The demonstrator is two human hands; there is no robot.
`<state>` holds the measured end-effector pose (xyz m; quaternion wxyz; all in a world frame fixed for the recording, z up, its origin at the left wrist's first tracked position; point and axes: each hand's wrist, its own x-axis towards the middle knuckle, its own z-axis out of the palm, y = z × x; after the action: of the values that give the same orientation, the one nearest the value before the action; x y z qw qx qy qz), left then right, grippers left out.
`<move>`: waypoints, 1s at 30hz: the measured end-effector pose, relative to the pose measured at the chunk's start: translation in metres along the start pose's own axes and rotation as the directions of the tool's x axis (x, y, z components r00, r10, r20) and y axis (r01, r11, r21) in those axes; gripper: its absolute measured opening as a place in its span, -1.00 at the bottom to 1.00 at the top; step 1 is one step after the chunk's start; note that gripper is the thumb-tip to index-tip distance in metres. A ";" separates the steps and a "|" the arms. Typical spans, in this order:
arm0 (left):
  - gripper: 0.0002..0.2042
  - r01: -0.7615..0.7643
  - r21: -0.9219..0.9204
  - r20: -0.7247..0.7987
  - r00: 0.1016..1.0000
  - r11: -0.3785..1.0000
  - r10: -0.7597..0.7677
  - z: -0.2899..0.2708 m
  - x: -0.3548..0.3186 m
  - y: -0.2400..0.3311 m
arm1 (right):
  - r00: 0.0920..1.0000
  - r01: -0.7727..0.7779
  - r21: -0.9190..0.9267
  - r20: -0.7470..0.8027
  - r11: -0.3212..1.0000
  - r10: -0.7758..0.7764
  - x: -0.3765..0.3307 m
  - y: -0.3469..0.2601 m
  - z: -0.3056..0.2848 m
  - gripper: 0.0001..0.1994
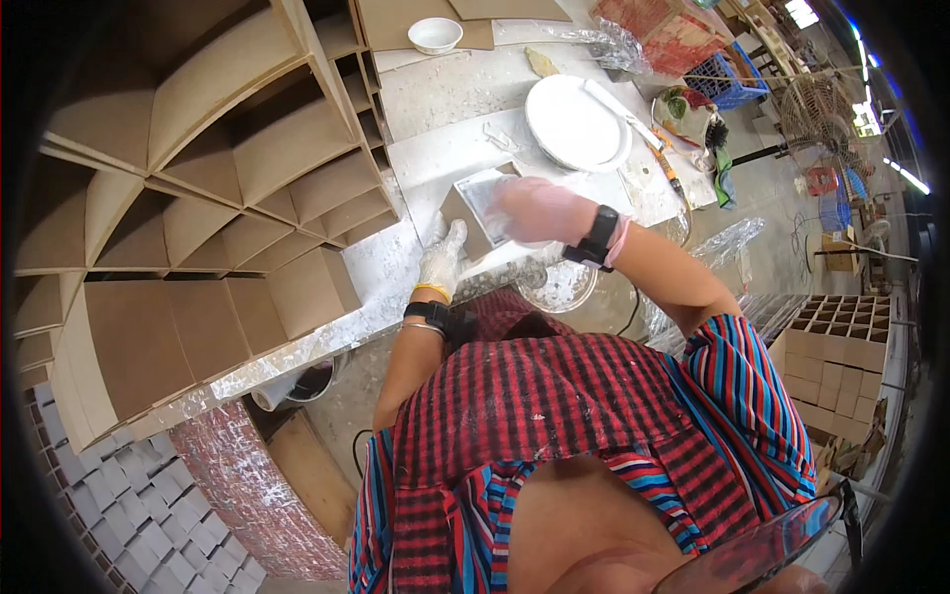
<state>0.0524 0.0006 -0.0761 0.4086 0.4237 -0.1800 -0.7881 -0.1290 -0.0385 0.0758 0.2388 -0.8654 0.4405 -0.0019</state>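
Observation:
A small brown square board (pixel 473 210) with a whitish coated face stands tilted on the white-smeared worktable (pixel 435 99). My left hand (pixel 441 259), in a thin glove, holds the board from below at its lower left corner. My right hand (pixel 539 210), gloved and blurred, lies on the board's coated face at its right side. Both wrists wear dark bands. Whether the right hand holds a cloth or tool is hidden.
A large brown grid of wooden compartments (pixel 198 178) fills the left. A white round plate (pixel 577 124) with a stick across it and a white bowl (pixel 434 35) lie farther back. A blue crate (pixel 737 84) and another compartment grid (pixel 841 342) stand at the right.

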 end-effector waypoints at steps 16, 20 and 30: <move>-0.30 -0.009 0.023 0.022 1.000 1.000 0.009 -0.011 0.010 -0.009 | 0.983 -0.142 -0.701 -0.017 0.698 0.183 0.029 0.019 0.003 -0.84; -0.32 0.006 0.029 0.027 1.000 1.000 -0.007 -0.008 0.009 -0.006 | 0.940 -0.300 -0.735 -0.119 0.608 0.320 0.035 0.017 0.005 -0.83; -0.34 0.002 0.013 0.037 0.999 1.000 -0.002 0.001 0.006 -0.003 | 0.900 -0.436 -0.416 -0.224 0.798 0.375 0.032 0.028 -0.002 -0.83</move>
<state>0.0485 -0.0025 -0.0805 0.4015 0.4117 -0.1924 -0.7951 -0.1306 -0.0777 0.0590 -0.0054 -0.7801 0.6182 0.0963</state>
